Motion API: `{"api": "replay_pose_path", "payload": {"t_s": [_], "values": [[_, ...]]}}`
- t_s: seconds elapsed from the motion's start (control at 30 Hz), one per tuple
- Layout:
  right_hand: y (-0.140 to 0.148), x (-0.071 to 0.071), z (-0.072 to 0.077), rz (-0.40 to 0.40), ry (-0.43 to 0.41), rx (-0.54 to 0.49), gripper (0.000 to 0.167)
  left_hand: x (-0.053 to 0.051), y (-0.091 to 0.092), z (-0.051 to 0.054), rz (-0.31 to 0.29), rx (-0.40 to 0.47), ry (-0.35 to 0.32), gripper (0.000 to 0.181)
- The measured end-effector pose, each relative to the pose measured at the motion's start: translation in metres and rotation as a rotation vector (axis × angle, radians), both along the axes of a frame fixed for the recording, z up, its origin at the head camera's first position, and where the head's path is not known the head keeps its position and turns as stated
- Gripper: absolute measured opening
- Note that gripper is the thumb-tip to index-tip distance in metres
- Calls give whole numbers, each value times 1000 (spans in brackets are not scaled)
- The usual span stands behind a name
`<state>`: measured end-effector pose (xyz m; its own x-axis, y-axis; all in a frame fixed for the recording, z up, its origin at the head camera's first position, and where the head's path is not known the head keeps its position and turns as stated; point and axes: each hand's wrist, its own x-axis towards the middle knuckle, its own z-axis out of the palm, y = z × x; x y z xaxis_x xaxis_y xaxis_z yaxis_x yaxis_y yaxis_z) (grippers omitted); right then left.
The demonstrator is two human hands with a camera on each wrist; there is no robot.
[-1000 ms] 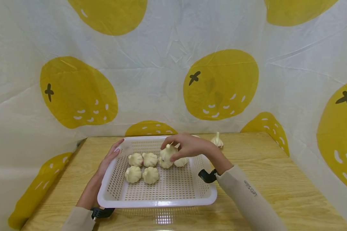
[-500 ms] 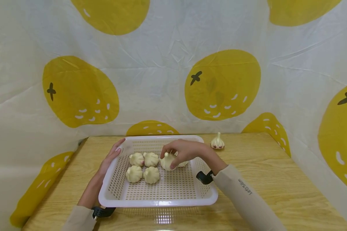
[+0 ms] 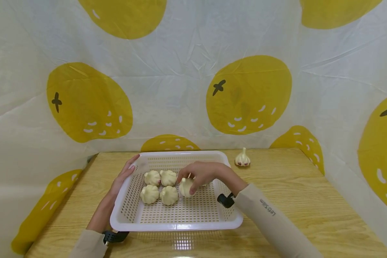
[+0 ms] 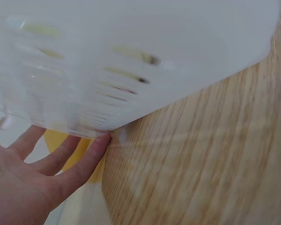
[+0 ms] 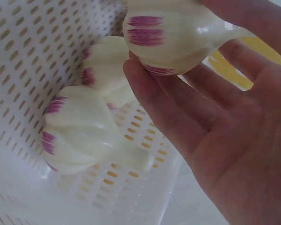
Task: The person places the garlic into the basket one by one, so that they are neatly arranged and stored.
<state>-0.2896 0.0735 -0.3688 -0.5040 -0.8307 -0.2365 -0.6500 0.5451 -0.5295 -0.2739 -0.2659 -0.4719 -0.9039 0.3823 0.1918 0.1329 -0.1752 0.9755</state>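
Note:
A white perforated basket stands on the table with several cream garlic bulbs inside. Four-bulb-like rows aside, one front-left bulb lies plainly visible. My right hand reaches into the basket and grips a garlic bulb between thumb and fingers. That bulb's purple-streaked base shows in the right wrist view, with another garlic bulb below it. Behind the right hand a bulb is mostly hidden. My left hand touches the basket's left side, its fingers fairly straight against the outer wall.
One more garlic bulb stands on the wooden table, outside the basket at the back right. A white curtain printed with yellow fruit hangs behind and beside the table.
The right hand has lowered the held bulb into the basket and drawn it nearer the front row, right of the other bulbs. The left hand stays at the basket's left side.

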Motion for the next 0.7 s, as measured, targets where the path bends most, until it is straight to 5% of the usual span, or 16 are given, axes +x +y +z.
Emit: {"api": "replay_pose_path", "payload": {"t_s": [0.7], "values": [[-6,-7,-15,16,-16,75,50,1,1,2,-11,13,-2,53]]}}
